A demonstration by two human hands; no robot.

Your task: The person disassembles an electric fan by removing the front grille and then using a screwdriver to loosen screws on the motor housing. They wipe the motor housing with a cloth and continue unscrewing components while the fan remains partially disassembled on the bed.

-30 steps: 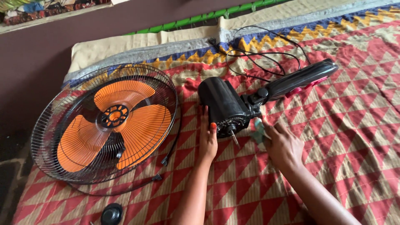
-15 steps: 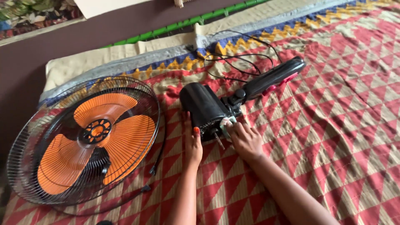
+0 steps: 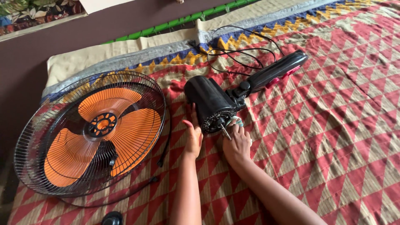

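The right hand (image 3: 236, 143) is now pressing its cloth (image 3: 237, 121) against the motor (image 3: 210, 104) face by the shaft (image 3: 225, 131), fingers curled around it; the left hand (image 3: 193, 134), fingers flat and holding nothing, is still bracing the motor's side; wiping is underway.

At nine o'clock lies a wire fan guard (image 3: 89, 133) holding orange blades (image 3: 104, 135). A red patterned mat (image 3: 333, 137) covers the rest. At twelve o'clock runs a green rail (image 3: 175, 21). At seven o'clock sits a black cap (image 3: 111, 218), perhaps a knob.
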